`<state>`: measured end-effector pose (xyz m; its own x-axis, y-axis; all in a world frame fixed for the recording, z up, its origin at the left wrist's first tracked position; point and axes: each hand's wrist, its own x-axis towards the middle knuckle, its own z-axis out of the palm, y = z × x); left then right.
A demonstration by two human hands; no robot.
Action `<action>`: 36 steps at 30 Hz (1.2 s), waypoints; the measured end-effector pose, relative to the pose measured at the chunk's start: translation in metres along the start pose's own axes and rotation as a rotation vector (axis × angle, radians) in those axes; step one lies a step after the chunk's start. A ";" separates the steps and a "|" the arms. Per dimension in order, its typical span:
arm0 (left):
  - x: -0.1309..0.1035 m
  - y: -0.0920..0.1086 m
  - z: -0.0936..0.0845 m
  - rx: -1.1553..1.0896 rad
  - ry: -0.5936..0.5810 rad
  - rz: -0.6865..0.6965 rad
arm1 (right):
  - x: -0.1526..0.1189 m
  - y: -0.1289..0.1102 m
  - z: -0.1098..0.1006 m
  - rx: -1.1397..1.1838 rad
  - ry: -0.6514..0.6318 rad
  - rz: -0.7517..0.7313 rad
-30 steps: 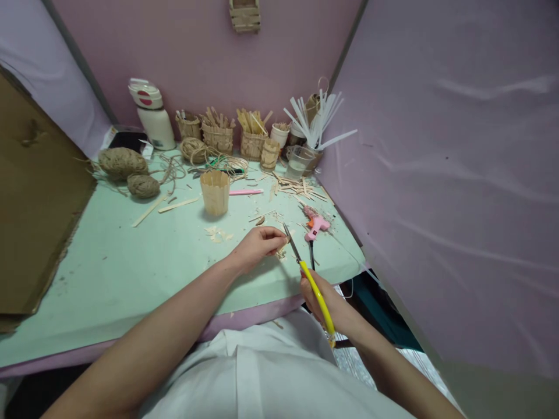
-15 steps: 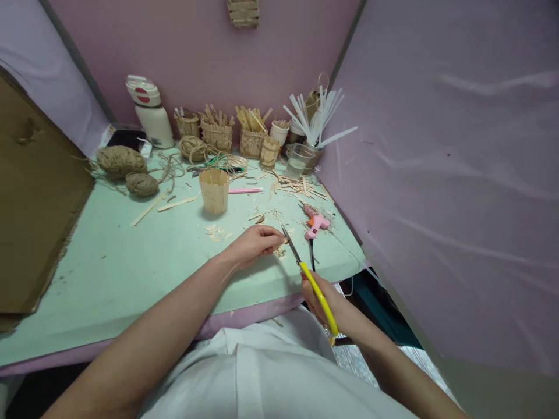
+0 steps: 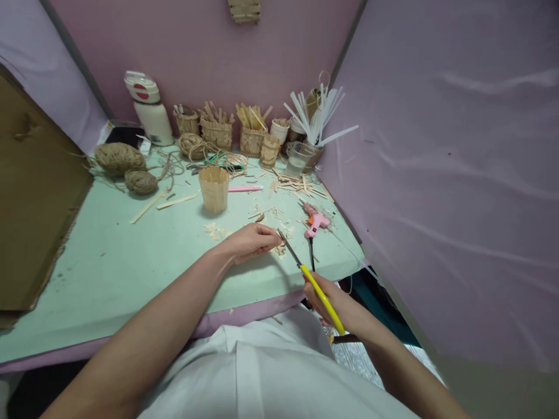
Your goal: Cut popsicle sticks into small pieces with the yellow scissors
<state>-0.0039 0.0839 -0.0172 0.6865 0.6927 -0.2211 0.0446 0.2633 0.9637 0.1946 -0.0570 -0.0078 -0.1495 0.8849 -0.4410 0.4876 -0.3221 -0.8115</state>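
My right hand (image 3: 321, 297) is closed around the handles of yellow-handled scissors (image 3: 322, 299), whose blades point up and left. Near the blade tips, the fingers of my left hand (image 3: 255, 241) are pinched together over the table. A small pale piece seems to be between the fingertips, too small to make out clearly. Beneath lie small wood scraps (image 3: 278, 250). A pale cup of upright wooden strips (image 3: 213, 190) stands beyond my left hand. Pale shavings (image 3: 215, 231) are scattered in front of it.
A pink glue gun (image 3: 317, 223) lies at the right with its cable toward the front edge. Twine balls (image 3: 120, 159), a white bottle (image 3: 154, 119) and stick-filled containers (image 3: 217, 135) line the back. Cardboard (image 3: 39, 192) stands at left. A pink pen (image 3: 245, 188) lies behind the cup.
My left hand has shifted slightly left, and the scissor tips have followed. The yellow handle has swung a little down and right.
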 end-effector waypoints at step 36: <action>0.013 -0.007 -0.001 -0.139 0.395 0.243 | 0.014 0.010 -0.007 0.349 -0.058 -0.236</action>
<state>0.0039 0.0918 -0.0269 0.3355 0.9402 -0.0581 -0.1986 0.1309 0.9713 0.2030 -0.0456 -0.0191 -0.2750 0.9309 -0.2403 0.1154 -0.2162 -0.9695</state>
